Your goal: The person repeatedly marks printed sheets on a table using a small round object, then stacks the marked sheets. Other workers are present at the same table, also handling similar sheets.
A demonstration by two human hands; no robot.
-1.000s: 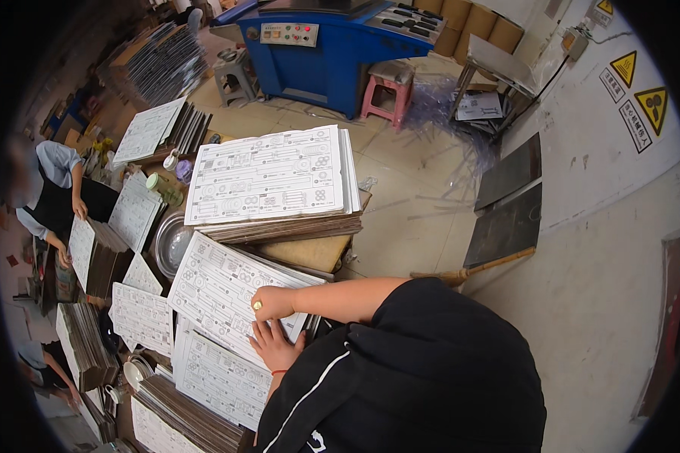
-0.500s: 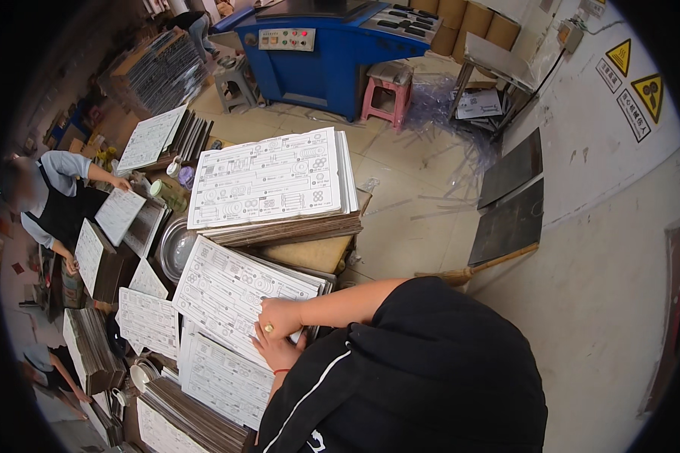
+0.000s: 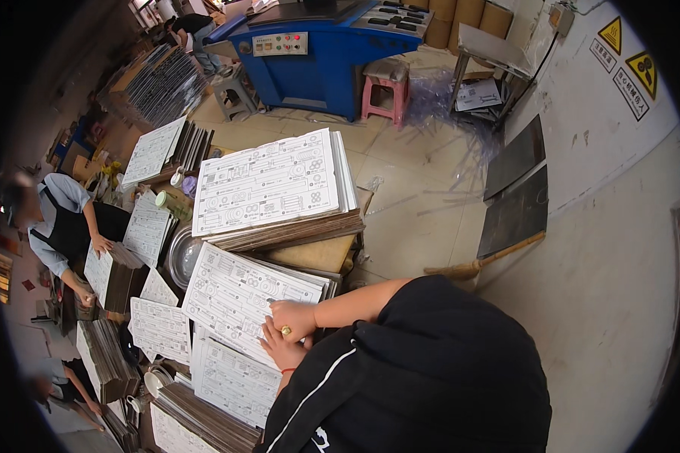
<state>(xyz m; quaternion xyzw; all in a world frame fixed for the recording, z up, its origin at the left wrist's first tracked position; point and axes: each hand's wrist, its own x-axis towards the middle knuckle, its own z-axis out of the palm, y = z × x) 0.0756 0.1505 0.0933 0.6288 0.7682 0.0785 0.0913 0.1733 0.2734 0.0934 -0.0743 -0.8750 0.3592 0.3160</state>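
Both hands are down on the same printed sheet (image 3: 245,298), the top one of a stack sitting in the middle of the crowded bench (image 3: 317,255). The right hand (image 3: 293,317) is curled into a loose fist with the knuckles pressing on the sheet's near edge, a gold ring showing on one finger; I can't tell whether that grip actually pinches the paper or just rests on it. The left hand (image 3: 279,352) lies flat just below it, fingers spread on the paper, a thin red band at the wrist. The two hands are touching or very nearly so.

Toward the far edge of the bench there's a taller stack of brown boards (image 3: 295,230) topped with another big printed sheet (image 3: 268,181), tilted a bit. Toward the near left corner another printed sheet (image 3: 234,381) sits lower down on a pile of dark boards. A round metal bowl (image 3: 181,257) is wedged just beside the stacks on the left.

Off to the left another person (image 3: 64,226) in a light shirt and dark apron has a hand on their own pile of sheets. A blue machine (image 3: 317,45) stands well behind, with a pink stool (image 3: 385,83) next to it.
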